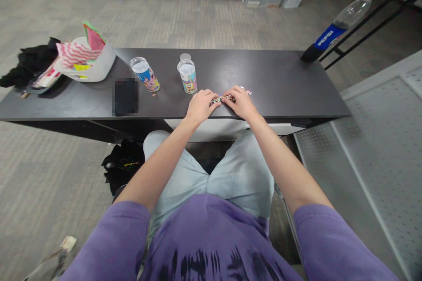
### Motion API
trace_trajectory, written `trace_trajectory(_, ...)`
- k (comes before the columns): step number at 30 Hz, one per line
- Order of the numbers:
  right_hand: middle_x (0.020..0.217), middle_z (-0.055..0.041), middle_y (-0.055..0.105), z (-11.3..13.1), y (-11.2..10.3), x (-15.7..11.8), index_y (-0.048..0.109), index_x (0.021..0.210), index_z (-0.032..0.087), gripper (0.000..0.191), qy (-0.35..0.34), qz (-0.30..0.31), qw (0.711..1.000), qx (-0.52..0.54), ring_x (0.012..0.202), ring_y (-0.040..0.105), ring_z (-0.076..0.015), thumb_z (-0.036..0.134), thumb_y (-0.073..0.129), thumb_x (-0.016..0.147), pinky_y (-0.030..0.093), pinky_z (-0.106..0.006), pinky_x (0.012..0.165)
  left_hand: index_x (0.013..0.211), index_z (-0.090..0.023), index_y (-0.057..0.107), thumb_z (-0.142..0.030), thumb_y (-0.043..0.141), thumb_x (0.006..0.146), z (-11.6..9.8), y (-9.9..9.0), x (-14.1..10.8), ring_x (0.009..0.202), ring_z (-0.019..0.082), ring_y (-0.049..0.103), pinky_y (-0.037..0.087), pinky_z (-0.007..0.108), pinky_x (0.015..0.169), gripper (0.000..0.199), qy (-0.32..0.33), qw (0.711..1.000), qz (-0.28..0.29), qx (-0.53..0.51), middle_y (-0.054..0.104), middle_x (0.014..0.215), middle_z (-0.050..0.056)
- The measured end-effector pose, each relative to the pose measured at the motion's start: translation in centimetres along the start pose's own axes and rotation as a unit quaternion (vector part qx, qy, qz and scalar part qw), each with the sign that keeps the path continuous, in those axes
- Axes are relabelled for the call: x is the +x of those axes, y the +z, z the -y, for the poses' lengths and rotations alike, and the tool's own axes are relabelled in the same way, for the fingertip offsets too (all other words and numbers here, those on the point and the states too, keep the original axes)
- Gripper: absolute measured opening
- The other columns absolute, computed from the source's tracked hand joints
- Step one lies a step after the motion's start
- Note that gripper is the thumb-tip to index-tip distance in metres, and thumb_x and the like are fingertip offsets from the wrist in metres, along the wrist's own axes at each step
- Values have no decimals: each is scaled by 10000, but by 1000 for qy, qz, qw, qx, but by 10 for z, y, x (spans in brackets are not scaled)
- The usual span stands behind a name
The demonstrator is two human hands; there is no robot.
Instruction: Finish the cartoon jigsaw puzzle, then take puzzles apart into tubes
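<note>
At the near edge of the dark table, a small heap of colourful flat pieces (216,99), which look like jigsaw puzzle pieces, lies between my hands. My left hand (201,106) curls round the heap's left side, thumb toward me. From the right, my right hand (240,102) cups the same heap with bent fingers, and the two thumbs almost meet. My palms and fingers hide part of the heap. A few loose pieces (246,91) lie just beyond my right hand. Left of my hands stands a clear-lidded cartoon-print canister (189,80), with a round lid (185,56) behind it.
A second cartoon canister (147,77) stands farther left, a small brown bit (154,95) near its base. Beyond are a blurred dark object (125,97), a white bin (104,62) with packets, and black cloth (31,63). A cola bottle (332,33) stands at the table's (280,70) right end.
</note>
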State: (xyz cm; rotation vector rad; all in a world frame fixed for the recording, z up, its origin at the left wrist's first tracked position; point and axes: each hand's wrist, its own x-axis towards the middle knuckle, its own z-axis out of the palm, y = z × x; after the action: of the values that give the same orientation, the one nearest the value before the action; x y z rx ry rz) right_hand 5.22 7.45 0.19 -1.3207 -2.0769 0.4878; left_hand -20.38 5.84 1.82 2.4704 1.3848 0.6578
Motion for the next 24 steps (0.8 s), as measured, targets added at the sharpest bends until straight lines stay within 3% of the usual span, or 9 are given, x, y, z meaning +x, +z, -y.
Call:
trace_trajectory(9, 1263, -136, 862, 4, -3, 9, 913, 1149, 268, 50, 36, -31, 999, -4, 1182, 773, -355, 288, 868, 1141, 612, -515, 1186, 1554, -221, 798, -519, 867, 1175, 10, 6, -12, 1418, 332, 799, 709, 626, 1246, 487, 43, 994, -99, -33, 814, 1565, 140)
trace_trajectory(12, 1226, -126, 868, 5, -4, 9, 916, 1123, 271, 34, 47, -49, 998, 10, 1165, 787, -349, 301, 900, 1118, 621, -502, 1157, 1494, -225, 806, -544, 842, 1176, 22, 0, -25, 1408, 332, 784, 670, 640, 1278, 452, 40, 989, -135, -43, 820, 1502, 129)
trace_trajectory(15, 1185, -113, 868, 4, -5, 9, 909, 1106, 268, 76, 58, -81, 995, 31, 1076, 784, -326, 344, 919, 1104, 638, -490, 1099, 1492, -238, 764, -509, 858, 1126, 43, -9, -33, 1466, 392, 738, 585, 686, 1357, 465, 5, 981, -188, -53, 799, 1487, 151)
trace_trajectory(20, 1060, -75, 834, 5, -13, 26, 880, 1093, 260, 343, 52, -137, 985, 89, 926, 728, -269, 601, 892, 1124, 635, -456, 957, 1639, -235, 580, -447, 988, 954, 73, -16, -32, 1534, 474, 668, 535, 714, 1380, 824, -88, 956, -270, -77, 709, 1554, 217)
trace_trajectory(24, 1009, -41, 797, 23, -17, 73, 874, 1151, 271, 621, 12, -138, 980, 143, 887, 697, -237, 886, 870, 1071, 608, -420, 870, 1711, -253, 530, -451, 1109, 842, 84, -10, -21, 1625, 456, 636, 553, 678, 1402, 1063, -137, 941, -289, -112, 652, 1686, 228)
